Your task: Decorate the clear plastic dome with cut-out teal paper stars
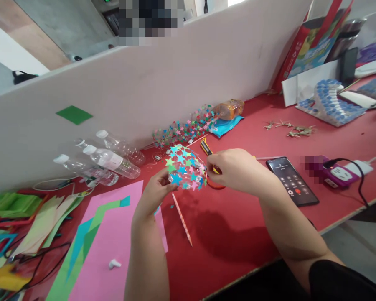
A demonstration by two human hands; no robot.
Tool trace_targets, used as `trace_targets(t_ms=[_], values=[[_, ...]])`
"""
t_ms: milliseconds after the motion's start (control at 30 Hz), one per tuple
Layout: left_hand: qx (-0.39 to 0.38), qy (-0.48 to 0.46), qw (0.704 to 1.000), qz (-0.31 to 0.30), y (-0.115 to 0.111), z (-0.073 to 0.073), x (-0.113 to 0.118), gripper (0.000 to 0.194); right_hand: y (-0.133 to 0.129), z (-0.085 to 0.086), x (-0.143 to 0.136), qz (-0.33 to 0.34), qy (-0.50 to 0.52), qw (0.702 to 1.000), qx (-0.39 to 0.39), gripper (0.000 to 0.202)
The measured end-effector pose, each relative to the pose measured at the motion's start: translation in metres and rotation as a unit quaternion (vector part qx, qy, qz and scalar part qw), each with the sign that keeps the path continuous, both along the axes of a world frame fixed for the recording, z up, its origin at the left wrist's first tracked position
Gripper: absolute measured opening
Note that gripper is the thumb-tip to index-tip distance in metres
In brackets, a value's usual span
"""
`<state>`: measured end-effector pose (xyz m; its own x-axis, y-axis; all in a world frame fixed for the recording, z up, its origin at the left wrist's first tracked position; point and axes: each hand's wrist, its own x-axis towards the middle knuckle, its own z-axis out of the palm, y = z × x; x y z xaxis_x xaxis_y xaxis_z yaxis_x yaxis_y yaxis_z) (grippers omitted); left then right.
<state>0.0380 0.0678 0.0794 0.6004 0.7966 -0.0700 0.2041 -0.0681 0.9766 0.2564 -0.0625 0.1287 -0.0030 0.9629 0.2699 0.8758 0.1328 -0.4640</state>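
Observation:
A clear plastic bottle piece [185, 169] dotted with blue, green and pink paper stars is held above the red table. My left hand [158, 188] grips its left end, thumb and fingers closed round the rim. At its right end is my right hand [228, 169], fingers pinched together; whatever is between them is too small or hidden to make out. Just behind the right hand lies a yellow and black box cutter [206, 147]. An orange-red curved handle [215, 184] shows partly under that hand. Below the bottle piece rests a pink patterned pencil [182, 219].
Empty bottles [115, 161] lie at the back left beside pink paper [113, 234] with green and blue strips. More star-covered plastic [184, 127] lies along the white partition [188, 67]. To the right are a phone [291, 179] and a purple power adapter [335, 173] with cords.

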Motion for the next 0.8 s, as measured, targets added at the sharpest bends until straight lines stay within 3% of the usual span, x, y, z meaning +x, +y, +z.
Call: trace_targets(t_ms=[133, 300, 433, 633, 700, 800], values=[[0.003, 0.027, 1.000, 0.004, -0.006, 0.010, 0.008, 0.033, -0.004, 0.002, 0.002, 0.086, 0.038, 0.996, 0.009, 0.013], [0.028, 0.019, 0.999, -0.004, -0.007, 0.008, 0.004, 0.025, 0.001, 0.005, 0.002, 0.020, 0.108, 0.988, 0.113, 0.012], [-0.024, 0.013, 0.999, -0.025, -0.002, -0.004, -0.004, 0.032, 0.012, 0.002, 0.000, -0.014, 0.169, 0.968, 0.187, 0.013], [-0.003, -0.003, 0.999, -0.053, -0.001, -0.014, -0.001, 0.035, 0.014, 0.004, -0.007, 0.028, 0.275, 0.950, 0.143, 0.008], [-0.011, 0.006, 0.998, -0.057, -0.003, -0.014, 0.002, 0.039, 0.013, 0.006, -0.009, 0.035, 0.342, 0.928, 0.142, 0.009], [-0.020, 0.005, 0.998, -0.056, -0.004, -0.014, 0.002, 0.048, 0.012, 0.007, -0.008, 0.082, 0.480, 0.864, 0.131, 0.014]])
